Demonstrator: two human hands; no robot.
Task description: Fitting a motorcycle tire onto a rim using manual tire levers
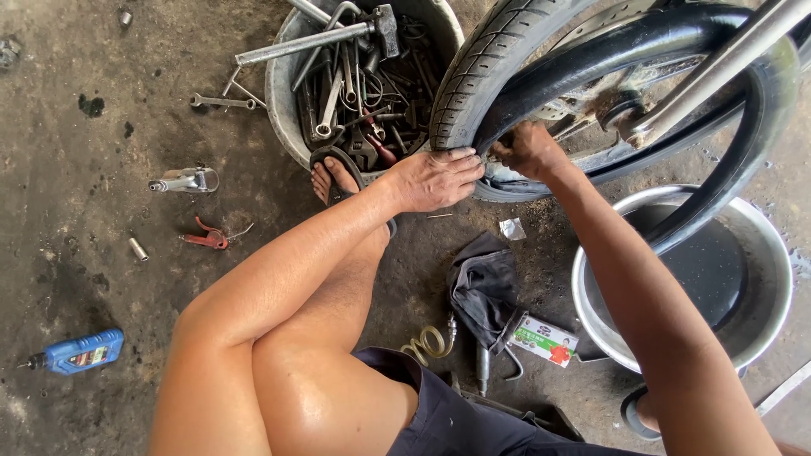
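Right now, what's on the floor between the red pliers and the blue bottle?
Head view: only a small metal socket lies between the red pliers and the blue bottle.

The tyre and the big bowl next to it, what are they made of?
The tyre looks like black matte rubber: grooved tread, and it bends under the left hand. The big bowl looks like shiny silvery metal, likely steel or aluminium: its rim gleams.

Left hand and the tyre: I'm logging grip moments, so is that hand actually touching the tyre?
Touching. The head view shows the left hand laid flat against the tyre sidewall, fingertips pressed on the rubber with no gap.
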